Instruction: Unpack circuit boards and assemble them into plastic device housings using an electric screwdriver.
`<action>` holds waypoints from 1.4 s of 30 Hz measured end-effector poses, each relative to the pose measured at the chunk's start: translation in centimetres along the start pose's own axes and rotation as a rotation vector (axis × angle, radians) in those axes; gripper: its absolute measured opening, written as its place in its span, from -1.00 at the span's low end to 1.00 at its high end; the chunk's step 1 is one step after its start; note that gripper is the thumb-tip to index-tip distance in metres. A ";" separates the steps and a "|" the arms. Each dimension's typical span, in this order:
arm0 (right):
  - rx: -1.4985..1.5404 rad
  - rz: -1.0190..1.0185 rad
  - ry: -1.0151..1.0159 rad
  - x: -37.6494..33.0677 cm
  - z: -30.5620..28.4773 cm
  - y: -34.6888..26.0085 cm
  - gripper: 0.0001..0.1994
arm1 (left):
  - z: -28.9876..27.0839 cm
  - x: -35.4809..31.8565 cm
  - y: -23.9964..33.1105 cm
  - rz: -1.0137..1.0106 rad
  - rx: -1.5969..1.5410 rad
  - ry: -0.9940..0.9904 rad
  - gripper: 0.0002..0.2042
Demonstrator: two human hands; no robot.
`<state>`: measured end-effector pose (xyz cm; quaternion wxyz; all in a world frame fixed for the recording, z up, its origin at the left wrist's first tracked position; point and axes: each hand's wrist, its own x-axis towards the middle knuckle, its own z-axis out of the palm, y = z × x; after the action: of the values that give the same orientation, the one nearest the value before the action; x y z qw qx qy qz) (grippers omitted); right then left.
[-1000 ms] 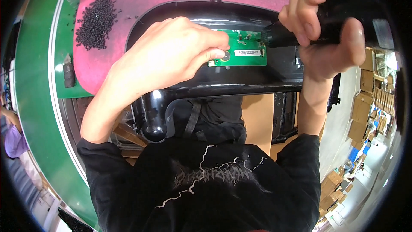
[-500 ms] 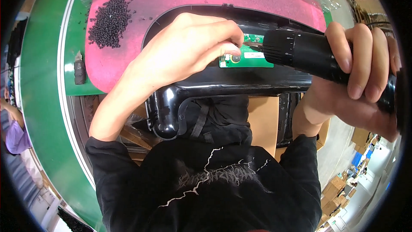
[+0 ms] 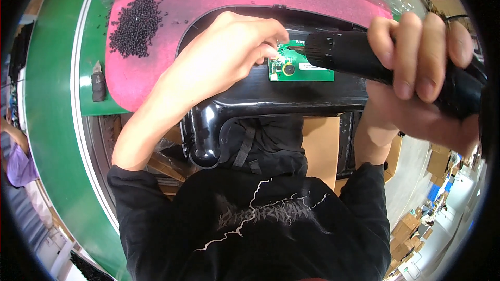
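The right hand point(image 3: 404, 73) is clamping a black screwdriver point(image 3: 341, 56) over the green board point(image 3: 312, 75), the left hand point(image 3: 224, 49) is curling by the board's far-left edge, grip unclear from here, with the black shell point(image 3: 260, 96) surrounding the board and pink mat point(image 3: 126, 80) spreading left.

Setting, by area. Left: green desk point(image 3: 91, 108), upper face glossy; pale band point(image 3: 74, 73) runs lengthwise beside it, bowed by the lens. Beyond the band, a broad green surface point(image 3: 49, 88) of similar tone. Lower left: grey-blue ridged surface point(image 3: 23, 213), identity unclear. Under the desk's near side: brown cardboard point(image 3: 320, 148), plain, flat-faced. Right: floor point(image 3: 410, 158), pale grey, smooth. Further down that side: cardboard boxes point(image 3: 406, 225), stacked loosely, with blue items point(image 3: 432, 192) among them; detail too small to resolve. Light: bright; white glare on the green at left and whitish patches on the floor at lower right.
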<state>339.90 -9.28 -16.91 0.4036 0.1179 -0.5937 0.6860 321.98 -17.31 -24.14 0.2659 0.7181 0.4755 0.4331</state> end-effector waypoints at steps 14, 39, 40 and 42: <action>-0.164 0.086 0.061 -0.3 -0.3 2.7 -0.45 | -0.4 0.1 0.1 -0.108 0.191 0.174 -0.83; -0.042 0.032 0.172 0.4 1.8 0.2 -0.49 | -0.3 -0.1 0.3 0.060 0.117 0.023 -0.91; -0.045 0.000 0.186 0.3 1.9 0.0 -0.49 | -0.3 -0.1 0.6 0.084 0.047 0.058 -0.91; -0.026 -0.012 0.205 0.1 2.2 -0.2 -0.50 | -0.3 -0.2 0.6 0.080 0.013 0.056 -0.92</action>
<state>339.28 -11.28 -16.10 0.4679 0.0455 -0.5574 0.6843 321.96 -17.75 -23.59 0.2302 0.7259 0.4566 0.4601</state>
